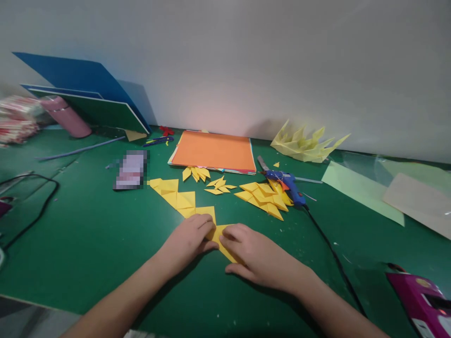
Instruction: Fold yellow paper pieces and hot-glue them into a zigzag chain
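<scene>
A long strip of yellow folded paper (185, 201) with stepped, overlapping triangles runs diagonally across the green table. My left hand (192, 237) is closed on its lower part, thumb beneath the curled fingers. Close beside it, my right hand (252, 253) grips the strip's near end, fingers bent over the paper and thumb at the lower edge. Part of the strip is hidden under both hands. Beyond them lie small yellow paper leaf shapes (220, 187), another yellow leaf cluster (196, 173) and a larger layered yellow paper piece (262, 197).
A blue glue gun (291, 183) rests by the layered piece, its black cord (334, 256) trailing right. Behind are an orange paper stack (214, 150) and a pale yellow paper crown (306, 144). A phone (130, 170) and pink bottle (66, 116) are left; a magenta box (416, 295) is right.
</scene>
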`<state>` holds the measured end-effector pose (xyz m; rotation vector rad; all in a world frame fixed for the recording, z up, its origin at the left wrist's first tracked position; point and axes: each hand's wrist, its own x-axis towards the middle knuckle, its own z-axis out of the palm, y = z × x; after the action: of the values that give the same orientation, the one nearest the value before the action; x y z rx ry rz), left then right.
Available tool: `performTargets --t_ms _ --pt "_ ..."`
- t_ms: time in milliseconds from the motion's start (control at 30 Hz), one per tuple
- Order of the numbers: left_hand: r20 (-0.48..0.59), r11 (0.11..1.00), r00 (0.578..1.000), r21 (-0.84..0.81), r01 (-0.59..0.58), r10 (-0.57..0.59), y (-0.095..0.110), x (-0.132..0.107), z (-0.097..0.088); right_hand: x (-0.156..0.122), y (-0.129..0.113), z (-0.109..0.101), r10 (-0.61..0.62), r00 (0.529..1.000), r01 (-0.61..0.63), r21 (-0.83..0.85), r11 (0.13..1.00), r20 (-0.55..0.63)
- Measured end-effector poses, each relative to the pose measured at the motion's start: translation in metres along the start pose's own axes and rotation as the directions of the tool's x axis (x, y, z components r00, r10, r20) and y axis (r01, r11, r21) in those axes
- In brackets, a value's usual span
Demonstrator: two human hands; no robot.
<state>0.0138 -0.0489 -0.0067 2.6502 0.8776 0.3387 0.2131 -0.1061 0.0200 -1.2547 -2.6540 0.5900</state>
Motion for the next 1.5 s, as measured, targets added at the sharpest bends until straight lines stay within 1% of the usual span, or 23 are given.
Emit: performTargets --t_ms 167,233,333,433,500,533,567,600,667,700,733,767,833,933,1067,1167,1233,1267,1333,1367,1433,1500 --pt "-0.007 1.0 1.0 -0.008 -0.017 0.017 -0.004 0.003 -0.004 0.003 -0.009 0.003 0.069 0.998 -0.07 -0.024 0.997 -0.005" --pt "-0.02 1.0 1.0 0.002 -0.019 0.019 -0.007 0.003 -0.005 0.006 -0.01 0.007 0.077 0.997 -0.077 -0.044 0.996 -0.009" --pt "-0.059 0.999 0.998 0.028 -0.018 0.019 -0.012 0.003 -0.007 0.012 -0.008 0.016 0.029 0.998 -0.033 -0.06 0.998 -0.063" --pt "-0.101 0.998 0.995 0.062 0.008 -0.001 -0.017 0.002 -0.007 0.017 -0.001 0.024 -0.038 0.992 0.029 -0.07 0.997 -0.124" --pt "-0.116 0.996 0.993 0.079 0.04 -0.031 -0.018 0.001 -0.007 0.017 0.007 0.024 -0.078 0.976 0.064 -0.075 0.995 -0.202" --pt "-0.121 0.995 0.992 0.086 0.057 -0.046 -0.018 0.001 -0.007 0.016 0.013 0.022 -0.082 0.959 0.063 -0.077 0.995 -0.272" --pt "-0.124 0.993 0.99 0.094 0.073 -0.061 -0.018 0.001 -0.007 0.014 0.02 0.019 -0.05 0.933 0.025 -0.074 0.997 -0.357" --pt "-0.126 0.991 0.989 0.104 0.088 -0.075 -0.018 0.001 -0.007 0.012 0.029 0.014 -0.003 0.888 -0.042 -0.087 0.995 -0.461" --pt "-0.125 0.986 0.988 0.124 0.109 -0.094 -0.017 0.002 -0.007 0.005 0.048 0.005 0.094 0.774 -0.211 -0.115 0.971 -0.627" --pt "-0.124 0.984 0.987 0.131 0.118 -0.102 -0.016 0.002 -0.007 0.002 0.058 0.001 0.135 0.726 -0.296 -0.13 0.946 -0.674" --pt "-0.122 0.983 0.986 0.131 0.126 -0.11 -0.015 0.003 -0.007 -0.002 0.068 -0.002 0.172 0.699 -0.369 -0.144 0.918 -0.694" --pt "-0.121 0.984 0.986 0.12 0.13 -0.116 -0.014 0.003 -0.006 -0.004 0.077 -0.004 0.202 0.679 -0.424 -0.153 0.893 -0.706" --pt "-0.119 0.991 0.986 0.058 0.123 -0.115 -0.013 0.004 -0.005 -0.008 0.092 -0.004 0.242 0.653 -0.495 -0.162 0.854 -0.718" --pt "-0.109 0.994 0.99 -0.065 0.085 -0.091 -0.011 0.005 -0.004 -0.009 0.103 0.002 0.291 0.65 -0.537 -0.154 0.83 -0.702" --pt "-0.079 0.985 0.992 -0.148 0.086 -0.098 -0.011 0.007 -0.004 -0.007 0.101 0.006 0.277 0.667 -0.506 -0.147 0.85 -0.692" --pt "-0.072 0.977 0.989 -0.182 0.115 -0.13 -0.012 0.007 -0.006 -0.008 0.095 0.002 0.274 0.643 -0.473 -0.091 0.876 -0.715" --pt "-0.075 0.973 0.986 -0.189 0.134 -0.15 -0.013 0.007 -0.007 -0.01 0.089 -0.003 0.269 0.62 -0.431 -0.034 0.902 -0.737" --pt "-0.082 0.973 0.985 -0.185 0.135 -0.152 -0.014 0.007 -0.007 -0.01 0.084 -0.005 0.263 0.616 -0.397 -0.004 0.918 -0.742" --pt "-0.107 0.98 0.985 -0.161 0.118 -0.136 -0.015 0.007 -0.007 -0.011 0.074 -0.009 0.255 0.64 -0.309 0.06 0.949 -0.725" --pt "-0.123 0.984 0.985 -0.147 0.105 -0.123 -0.016 0.007 -0.006 -0.01 0.068 -0.01 0.247 0.662 -0.265 0.088 0.96 -0.707" --pt "-0.148 0.99 0.985 -0.124 0.073 -0.091 -0.017 0.007 -0.004 -0.008 0.056 -0.01 0.24 0.738 -0.206 0.128 0.97 -0.631" --pt "-0.159 0.993 0.986 -0.111 0.028 -0.046 -0.017 0.007 -0.001 -0.004 0.046 -0.008 0.262 0.801 -0.202 0.169 0.965 -0.538"
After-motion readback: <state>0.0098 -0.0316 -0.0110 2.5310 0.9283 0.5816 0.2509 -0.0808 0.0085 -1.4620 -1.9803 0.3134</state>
